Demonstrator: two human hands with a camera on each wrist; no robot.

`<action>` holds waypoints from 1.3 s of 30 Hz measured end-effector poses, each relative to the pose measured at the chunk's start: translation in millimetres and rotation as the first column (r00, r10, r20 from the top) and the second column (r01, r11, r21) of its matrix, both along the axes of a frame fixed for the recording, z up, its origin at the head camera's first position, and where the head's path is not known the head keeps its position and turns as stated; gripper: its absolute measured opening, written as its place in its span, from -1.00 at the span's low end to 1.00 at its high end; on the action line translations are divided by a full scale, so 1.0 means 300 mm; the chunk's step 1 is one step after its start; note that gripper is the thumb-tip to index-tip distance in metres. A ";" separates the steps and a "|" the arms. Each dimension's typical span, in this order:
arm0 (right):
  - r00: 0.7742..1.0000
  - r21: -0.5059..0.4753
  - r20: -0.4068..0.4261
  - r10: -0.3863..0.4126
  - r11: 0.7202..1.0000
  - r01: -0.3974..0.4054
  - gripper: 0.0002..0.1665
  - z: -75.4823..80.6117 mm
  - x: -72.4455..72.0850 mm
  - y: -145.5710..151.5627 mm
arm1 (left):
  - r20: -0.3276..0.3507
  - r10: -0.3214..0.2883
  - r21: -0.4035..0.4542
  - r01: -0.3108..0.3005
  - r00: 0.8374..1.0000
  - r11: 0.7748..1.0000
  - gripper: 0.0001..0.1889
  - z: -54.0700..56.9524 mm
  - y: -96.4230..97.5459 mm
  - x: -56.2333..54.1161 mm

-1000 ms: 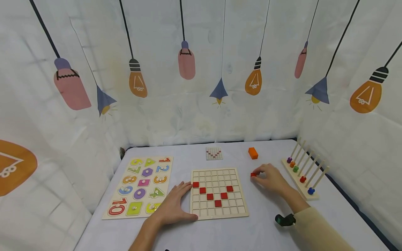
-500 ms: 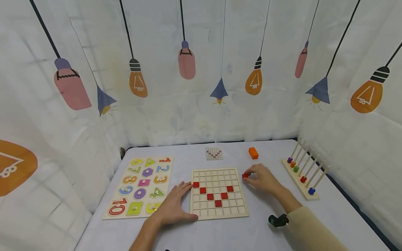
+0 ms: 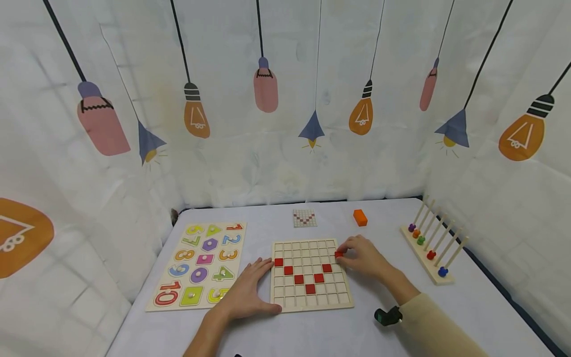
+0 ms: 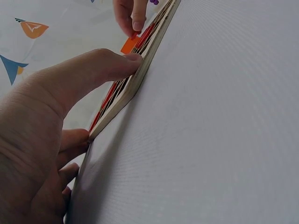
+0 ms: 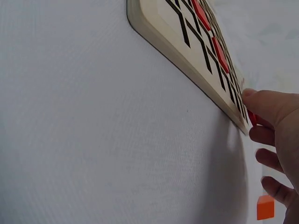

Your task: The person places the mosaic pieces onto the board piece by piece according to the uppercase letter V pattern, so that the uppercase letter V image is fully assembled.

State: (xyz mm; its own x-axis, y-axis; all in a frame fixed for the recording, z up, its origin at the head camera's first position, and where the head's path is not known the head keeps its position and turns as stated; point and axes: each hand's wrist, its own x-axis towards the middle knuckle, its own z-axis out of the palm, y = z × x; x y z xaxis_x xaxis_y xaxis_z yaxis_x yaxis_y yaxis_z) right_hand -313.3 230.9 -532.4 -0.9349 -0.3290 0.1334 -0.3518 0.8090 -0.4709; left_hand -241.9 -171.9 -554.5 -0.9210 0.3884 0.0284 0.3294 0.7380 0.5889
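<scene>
Between thumb and fingers, my right hand (image 3: 366, 259) pinches a red square tile (image 3: 338, 254) at the right edge of a wooden grid board (image 3: 289, 300). Several red tiles sit in the board's cells in a V-like pattern. My left hand (image 3: 247, 293) lies along the board's left side, its fingers fairly straight and the thumb at the near left corner. In the left wrist view, the left thumb (image 4: 114, 65) rests on the board's edge. The right wrist view shows the right hand (image 5: 280, 121) at the board's far corner, the tile mostly hidden by its fingers.
Behind the board lies a small pattern card (image 3: 305, 218) with a similar red pattern. An orange block (image 3: 360, 217) is at the back right. A number and shape puzzle (image 3: 178, 238) lies left; a peg stand (image 3: 421, 253) with coloured beads stands right.
My right hand has moved left with the red tile, from the tablecloth to over the board's right edge. My left hand and the board have stayed in place.
</scene>
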 end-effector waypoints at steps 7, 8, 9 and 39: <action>1.000 0.005 -0.009 0.021 1.000 -0.021 -0.82 -0.001 0.002 -0.030 | -0.005 -0.003 0.004 0.003 1.000 1.000 0.37 0.001 0.002 -0.001; 1.000 0.006 -0.010 0.022 1.000 -0.022 -0.83 -0.002 0.002 -0.033 | -0.006 -0.003 0.005 0.003 1.000 1.000 0.37 0.001 0.003 -0.001; 1.000 0.010 -0.012 0.023 1.000 -0.023 -0.83 -0.002 0.002 -0.036 | -0.005 -0.003 0.005 0.003 1.000 1.000 0.36 0.001 0.003 -0.001; 1.000 0.013 0.022 0.003 1.000 -0.003 -0.76 -0.011 0.007 -0.048 | -0.011 -0.005 -0.001 0.005 1.000 1.000 0.36 -0.001 0.008 0.000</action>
State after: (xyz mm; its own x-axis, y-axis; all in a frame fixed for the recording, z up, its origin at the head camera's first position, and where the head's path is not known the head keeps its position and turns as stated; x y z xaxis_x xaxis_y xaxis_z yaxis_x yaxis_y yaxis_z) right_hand -311.0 216.5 -535.7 -0.9365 -0.3333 0.1087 -0.3440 0.8141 -0.4678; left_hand -241.8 -169.7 -554.7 -0.9188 0.3928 0.0382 0.3394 0.7372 0.5842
